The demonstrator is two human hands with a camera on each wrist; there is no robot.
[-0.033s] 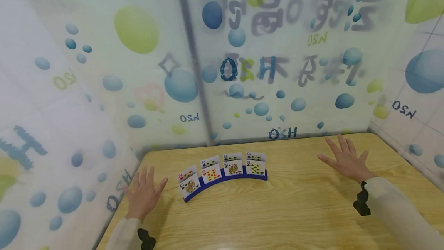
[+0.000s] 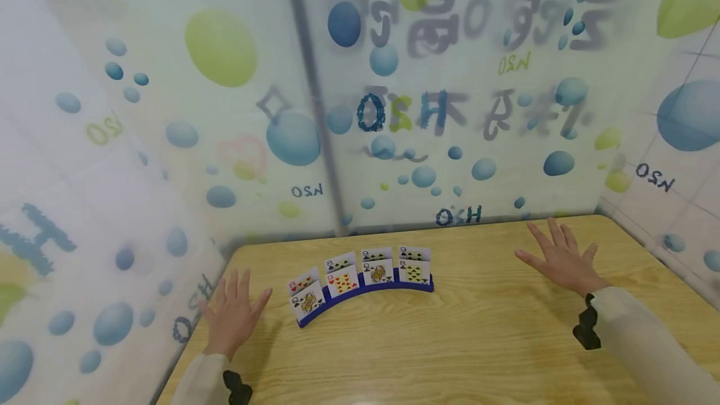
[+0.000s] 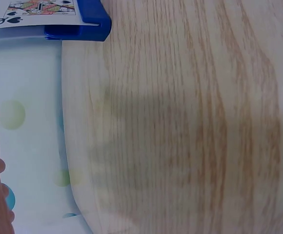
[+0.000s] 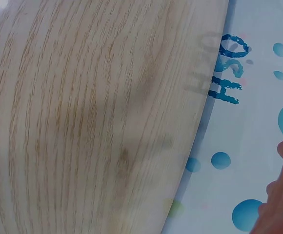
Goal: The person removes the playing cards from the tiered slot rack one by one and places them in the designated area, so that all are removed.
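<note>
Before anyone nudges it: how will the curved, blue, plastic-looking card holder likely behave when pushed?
The holder looks thick and solid, so it probably won't flex. Its bowed shape on the flat wood-grain tabletop suggests sliding or swivelling. The thin, white, rectangular playing cards rise well above it, so a sharp push might rock or dislodge some.

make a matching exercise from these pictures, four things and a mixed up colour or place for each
1. left hand
2. card holder
3. table
4. right hand

A. wood-grained, under the holder
B. farther from the cards
C. nearer the cards
D. blue, curved

Pairs: 1-C, 2-D, 3-A, 4-B
</note>
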